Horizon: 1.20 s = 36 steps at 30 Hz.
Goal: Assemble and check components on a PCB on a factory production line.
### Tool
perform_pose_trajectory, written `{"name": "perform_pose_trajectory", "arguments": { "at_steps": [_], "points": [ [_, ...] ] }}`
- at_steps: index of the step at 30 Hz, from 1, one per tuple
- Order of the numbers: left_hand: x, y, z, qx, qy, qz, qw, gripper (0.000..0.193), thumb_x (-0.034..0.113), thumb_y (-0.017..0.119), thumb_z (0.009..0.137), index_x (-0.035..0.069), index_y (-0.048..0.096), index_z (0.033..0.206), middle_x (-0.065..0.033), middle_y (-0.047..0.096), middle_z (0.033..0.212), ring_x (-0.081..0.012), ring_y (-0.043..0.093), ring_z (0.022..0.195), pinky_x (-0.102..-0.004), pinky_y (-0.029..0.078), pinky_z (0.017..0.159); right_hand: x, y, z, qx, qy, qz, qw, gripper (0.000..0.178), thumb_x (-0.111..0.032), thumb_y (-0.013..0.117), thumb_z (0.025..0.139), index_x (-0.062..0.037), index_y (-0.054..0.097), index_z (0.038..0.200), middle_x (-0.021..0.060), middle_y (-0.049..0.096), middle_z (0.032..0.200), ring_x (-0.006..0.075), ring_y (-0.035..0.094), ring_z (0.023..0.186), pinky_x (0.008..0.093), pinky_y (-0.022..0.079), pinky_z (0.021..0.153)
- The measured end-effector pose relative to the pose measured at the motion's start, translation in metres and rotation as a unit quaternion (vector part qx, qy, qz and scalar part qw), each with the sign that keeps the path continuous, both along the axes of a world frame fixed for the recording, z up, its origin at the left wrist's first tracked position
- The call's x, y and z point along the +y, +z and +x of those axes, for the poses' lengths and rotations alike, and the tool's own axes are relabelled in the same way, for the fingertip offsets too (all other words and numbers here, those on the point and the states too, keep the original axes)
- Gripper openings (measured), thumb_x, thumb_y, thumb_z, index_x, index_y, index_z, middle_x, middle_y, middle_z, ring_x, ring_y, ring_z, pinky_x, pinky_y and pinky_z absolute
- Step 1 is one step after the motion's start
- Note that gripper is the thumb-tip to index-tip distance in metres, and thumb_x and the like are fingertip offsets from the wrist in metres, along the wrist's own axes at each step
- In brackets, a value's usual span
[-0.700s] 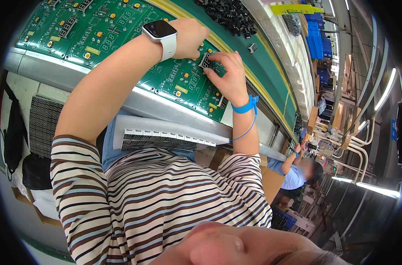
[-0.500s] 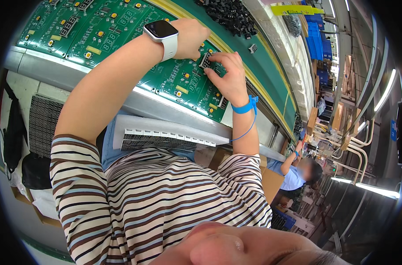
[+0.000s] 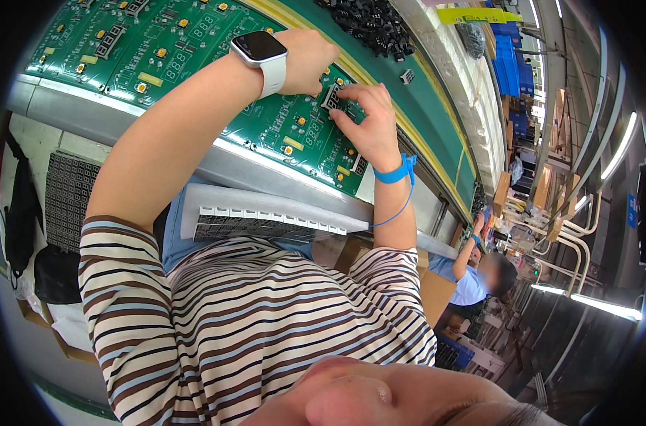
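Through my remote feed, I saw the right hand (image 3: 369, 126) pinching 1 black display module (image 3: 331, 96) by its ends, on the green circuit board (image 3: 312, 156). The left hand (image 3: 309, 62) bent over that board nearby; its fingertips were hidden, so I couldn't tell their grip.

Head view: wide fisheye, left one of a head-worn pair, looking down past wearer's own face (image 3: 365, 394), closest thing, at lower edge. Grip, right hand (image 3: 371, 126) on display module (image 3: 331, 97), sits high, slightly right of frame middle, farther off. Below grip: striped shirt (image 3: 266, 305), nearer. Right of grip: view runs deep into hall, light tubes (image 3: 607, 306) included, appearing tipped nearly sideways. Edges bend toward rim.
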<state>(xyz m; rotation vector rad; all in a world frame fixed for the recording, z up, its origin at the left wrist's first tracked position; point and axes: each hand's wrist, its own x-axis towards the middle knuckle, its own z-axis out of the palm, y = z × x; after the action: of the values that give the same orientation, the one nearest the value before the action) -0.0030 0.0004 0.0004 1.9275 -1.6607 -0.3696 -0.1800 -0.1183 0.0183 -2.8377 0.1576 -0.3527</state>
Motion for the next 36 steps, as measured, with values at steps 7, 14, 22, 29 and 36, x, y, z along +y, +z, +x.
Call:
{"name": "perform_pose_trajectory", "arguments": {
  "at_steps": [7,14,22,29,36],
  "points": [
    [-0.001,-0.002,0.000,0.003,-0.005,-0.004,1.000,0.035,0.013,0.073,0.065,0.000,0.061,0.095,-0.0185,0.066,0.083,-0.0346,0.065,0.081,-0.0401,0.053,0.070,-0.001,-0.001,-0.003,0.030,-0.035,0.036,0.998,0.026,-0.010,0.075,0.068,-0.0076,0.064,0.091,0.0060,0.064,0.098,0.0268,0.057,0.098,0.0510,0.031,0.102],
    [-0.001,-0.003,-0.002,-0.001,0.006,0.010,1.000,0.037,0.014,0.074,0.066,0.000,0.061,0.097,-0.0180,0.066,0.086,-0.0337,0.065,0.084,-0.0394,0.053,0.072,0.001,0.003,-0.001,0.018,-0.005,-0.009,1.000,0.026,-0.014,0.074,0.068,-0.0085,0.068,0.092,0.0062,0.063,0.094,0.0265,0.056,0.094,0.0450,0.036,0.096],
    [-0.002,-0.007,-0.003,-0.011,0.000,-0.021,1.000,0.029,0.012,0.071,0.069,-0.002,0.064,0.094,-0.0209,0.066,0.082,-0.0340,0.066,0.079,-0.0390,0.055,0.069,-0.003,0.004,-0.002,0.027,0.013,-0.020,0.999,0.031,-0.010,0.074,0.068,-0.0086,0.070,0.098,0.0071,0.062,0.097,0.0261,0.055,0.092,0.0421,0.037,0.092],
    [0.000,-0.002,-0.002,-0.005,-0.008,0.025,1.000,0.036,0.012,0.073,0.067,0.001,0.059,0.098,-0.0180,0.066,0.088,-0.0338,0.064,0.085,-0.0400,0.053,0.073,-0.005,0.003,-0.001,0.024,0.028,-0.013,0.999,0.031,-0.010,0.075,0.066,-0.0078,0.070,0.097,0.0074,0.063,0.095,0.0258,0.056,0.089,0.0392,0.038,0.088],
    [0.001,-0.002,-0.003,-0.009,-0.012,0.013,1.000,0.035,0.011,0.071,0.066,0.001,0.059,0.097,-0.0178,0.066,0.086,-0.0338,0.065,0.083,-0.0406,0.053,0.071,-0.009,0.002,-0.002,0.034,0.016,0.021,0.999,0.029,-0.015,0.075,0.066,-0.0118,0.071,0.095,0.0049,0.061,0.094,0.0249,0.055,0.093,0.0476,0.033,0.099]
  ]
}}
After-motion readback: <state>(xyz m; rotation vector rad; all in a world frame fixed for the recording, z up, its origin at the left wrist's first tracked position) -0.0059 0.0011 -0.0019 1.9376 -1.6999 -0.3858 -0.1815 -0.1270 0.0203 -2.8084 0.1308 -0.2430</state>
